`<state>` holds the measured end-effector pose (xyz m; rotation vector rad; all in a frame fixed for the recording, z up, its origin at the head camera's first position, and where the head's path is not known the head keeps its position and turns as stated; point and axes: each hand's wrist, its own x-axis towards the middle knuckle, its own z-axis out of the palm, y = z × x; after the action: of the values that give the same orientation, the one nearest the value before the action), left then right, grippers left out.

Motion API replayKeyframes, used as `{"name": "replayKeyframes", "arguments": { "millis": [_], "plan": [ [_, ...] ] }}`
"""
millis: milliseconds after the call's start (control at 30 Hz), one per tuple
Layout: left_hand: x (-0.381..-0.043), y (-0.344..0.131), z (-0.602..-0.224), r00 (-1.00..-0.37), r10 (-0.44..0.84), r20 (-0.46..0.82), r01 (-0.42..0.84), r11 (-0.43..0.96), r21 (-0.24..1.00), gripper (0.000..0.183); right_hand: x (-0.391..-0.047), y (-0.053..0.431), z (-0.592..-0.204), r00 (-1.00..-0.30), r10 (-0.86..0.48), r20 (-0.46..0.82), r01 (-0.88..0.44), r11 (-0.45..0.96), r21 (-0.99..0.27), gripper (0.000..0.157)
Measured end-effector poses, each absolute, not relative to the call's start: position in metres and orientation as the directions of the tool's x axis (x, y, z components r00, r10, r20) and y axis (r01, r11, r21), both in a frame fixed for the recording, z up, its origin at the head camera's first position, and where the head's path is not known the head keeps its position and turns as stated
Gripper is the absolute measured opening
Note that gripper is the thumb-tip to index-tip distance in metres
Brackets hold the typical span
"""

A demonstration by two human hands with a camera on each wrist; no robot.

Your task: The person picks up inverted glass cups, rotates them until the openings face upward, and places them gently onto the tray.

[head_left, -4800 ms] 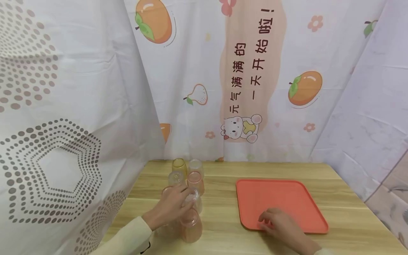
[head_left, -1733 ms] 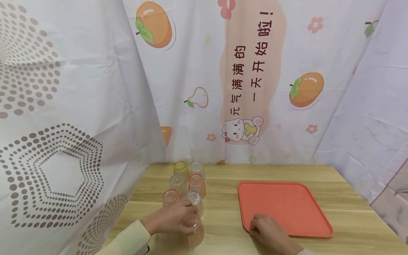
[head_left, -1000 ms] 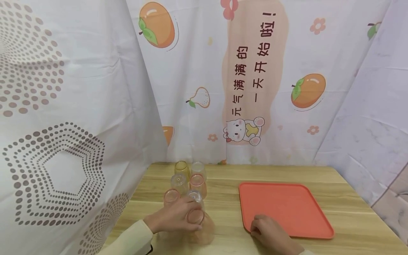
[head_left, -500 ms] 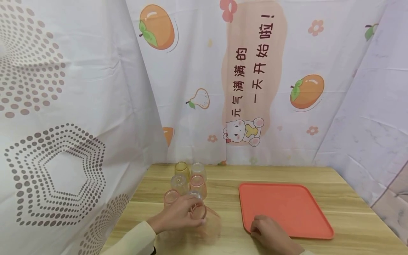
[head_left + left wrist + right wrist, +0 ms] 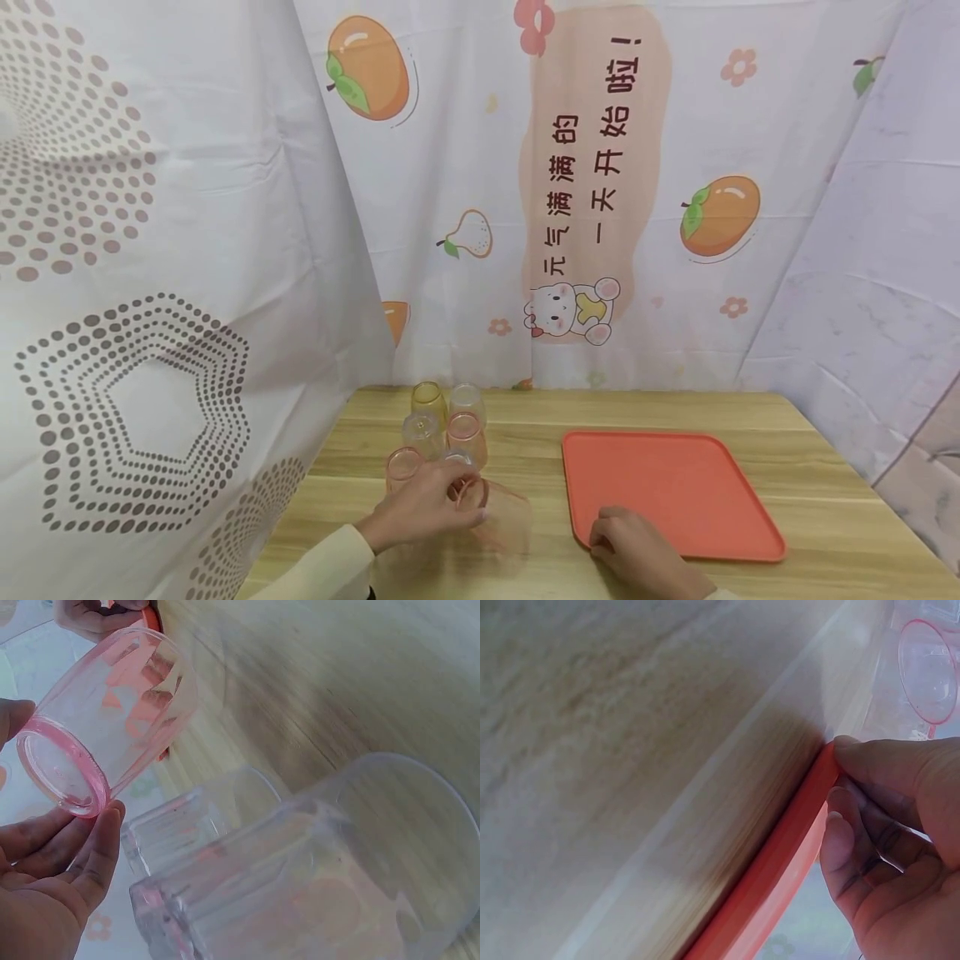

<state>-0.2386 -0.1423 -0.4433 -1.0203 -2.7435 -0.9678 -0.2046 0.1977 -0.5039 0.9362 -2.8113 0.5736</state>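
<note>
My left hand [image 5: 427,504] holds a pink-tinted glass [image 5: 506,517] by its base. The glass is tipped on its side, mouth toward the right, close over the table. In the left wrist view, thumb and fingers pinch the thick pink base ring of that glass [image 5: 112,712]. Behind the hand, several glasses stand upside down in two rows: a yellow one [image 5: 428,402], clear ones [image 5: 422,429] and pink ones [image 5: 466,442]. At the near left corner of the red tray [image 5: 667,492], my right hand [image 5: 637,546] pinches the rim, thumb on the tray edge [image 5: 787,855].
The wooden table [image 5: 517,408] bears the glasses on the left and the tray on the right. A patterned white curtain [image 5: 450,325] hangs behind the table, and another cloth [image 5: 187,250] hangs along its left side.
The left hand moved from the farther glasses to the nearest pink one, gripped its base and tipped it from upside down onto its side, mouth swinging right. The right hand settled on the tray corner.
</note>
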Motion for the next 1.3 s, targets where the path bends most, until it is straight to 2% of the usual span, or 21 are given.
{"name": "replayKeyframes", "arguments": {
  "millis": [133,367,667,1067,1300],
  "plan": [
    [-0.238,-0.138,-0.444,-0.798,0.557,0.232,0.565,0.556,0.609,0.024,-0.204,0.199,-0.505,-0.803,-0.553,0.221,-0.596,0.739,-0.315,0.012],
    [-0.235,-0.133,-0.444,-0.843,0.492,0.218,0.503,0.575,0.645,0.034,-0.204,0.201,-0.505,-0.803,-0.553,0.222,-0.596,0.736,-0.323,0.011],
    [-0.234,-0.129,-0.450,-0.863,0.460,0.208,0.460,0.547,0.699,0.041,-0.204,0.202,-0.504,-0.802,-0.543,0.249,-0.598,0.731,-0.328,0.008],
    [-0.233,-0.122,-0.446,-0.898,0.418,0.139,0.344,0.467,0.814,0.039,-0.206,0.195,-0.498,-0.813,-0.501,0.295,-0.581,0.683,-0.442,0.004],
    [-0.231,-0.117,-0.447,-0.912,0.392,0.121,0.295,0.421,0.858,0.044,-0.202,0.192,-0.492,-0.849,-0.466,0.248,-0.510,0.603,-0.614,0.005]
  ]
}}
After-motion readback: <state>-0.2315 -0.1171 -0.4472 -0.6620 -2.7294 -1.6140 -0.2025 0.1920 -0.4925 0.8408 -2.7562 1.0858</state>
